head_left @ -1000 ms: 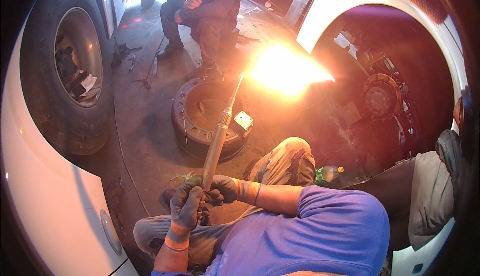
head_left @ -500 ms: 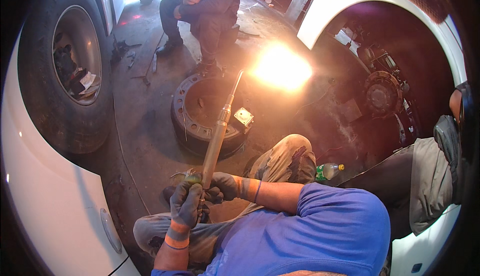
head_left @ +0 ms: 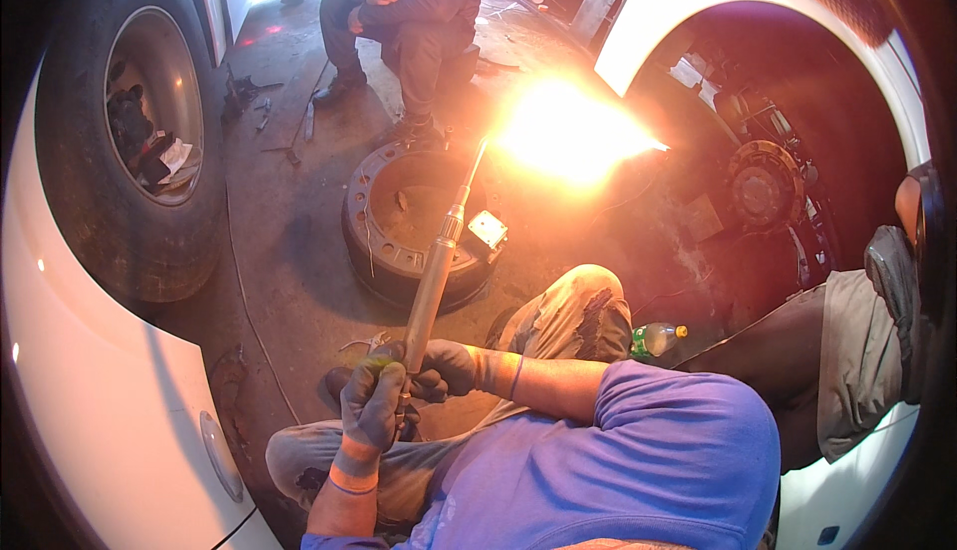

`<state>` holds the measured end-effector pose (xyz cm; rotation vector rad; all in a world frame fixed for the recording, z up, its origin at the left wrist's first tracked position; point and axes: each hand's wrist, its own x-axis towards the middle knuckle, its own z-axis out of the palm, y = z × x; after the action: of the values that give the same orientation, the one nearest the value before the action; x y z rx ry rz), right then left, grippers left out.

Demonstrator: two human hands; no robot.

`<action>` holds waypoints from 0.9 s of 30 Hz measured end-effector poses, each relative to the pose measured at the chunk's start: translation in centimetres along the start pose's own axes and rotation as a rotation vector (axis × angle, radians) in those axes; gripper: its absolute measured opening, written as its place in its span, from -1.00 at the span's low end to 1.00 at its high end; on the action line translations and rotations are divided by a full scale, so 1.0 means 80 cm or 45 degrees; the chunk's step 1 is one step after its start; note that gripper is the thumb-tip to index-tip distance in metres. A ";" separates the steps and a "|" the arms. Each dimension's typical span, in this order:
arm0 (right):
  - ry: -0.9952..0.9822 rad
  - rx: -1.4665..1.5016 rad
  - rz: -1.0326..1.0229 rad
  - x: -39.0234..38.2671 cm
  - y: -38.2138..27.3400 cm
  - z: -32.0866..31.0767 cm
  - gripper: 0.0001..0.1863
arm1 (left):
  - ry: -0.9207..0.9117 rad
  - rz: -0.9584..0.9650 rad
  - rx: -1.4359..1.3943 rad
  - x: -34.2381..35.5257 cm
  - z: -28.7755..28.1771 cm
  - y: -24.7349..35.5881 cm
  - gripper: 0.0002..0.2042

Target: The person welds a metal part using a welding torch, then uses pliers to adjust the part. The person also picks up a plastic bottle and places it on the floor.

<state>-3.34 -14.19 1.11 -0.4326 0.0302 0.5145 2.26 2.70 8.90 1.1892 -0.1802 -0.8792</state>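
A long metal gas torch (head_left: 430,286) points up and away, with a wide bright flame (head_left: 573,136) burning off its tip toward the right. My left hand (head_left: 373,405), in a dark grey glove, is closed around the torch's lower end near its fittings. From the right, my right hand (head_left: 448,368), also gloved, is closed on the handle just above; some of its fingers are hidden behind the torch. Beyond the torch, a round metal brake drum (head_left: 374,251) lies on the floor. A small pale square part (head_left: 488,230) rests on its right rim.
At the left stands a large wheel (head_left: 75,151) beside a white body panel (head_left: 120,390). A wheel arch with a bare hub (head_left: 763,188) is at the right. Another person (head_left: 419,21) sits ahead. A green-labelled bottle (head_left: 656,339) lies by my knee, and a thin cable (head_left: 245,301) crosses the floor.
The flame has grown larger and brighter, stretching farther right to a pointed end. Both hands keep their grip on the torch and have hardly moved.
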 end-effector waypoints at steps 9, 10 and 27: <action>-0.129 0.220 0.002 -0.001 -0.009 0.018 -0.74 | -0.036 0.059 0.086 0.002 0.001 0.004 -0.76; -0.185 0.205 -0.014 0.000 -0.008 0.012 -0.74 | -0.052 0.085 0.098 0.004 0.001 0.001 -0.75; 1.461 -2.175 -0.323 0.040 -0.112 -0.154 -0.64 | -0.044 -0.115 0.163 0.005 -0.016 0.003 -0.65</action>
<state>4.76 -24.69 -7.00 -2.3301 0.6629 -0.1594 3.36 3.40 8.45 1.3098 -0.2149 -0.9791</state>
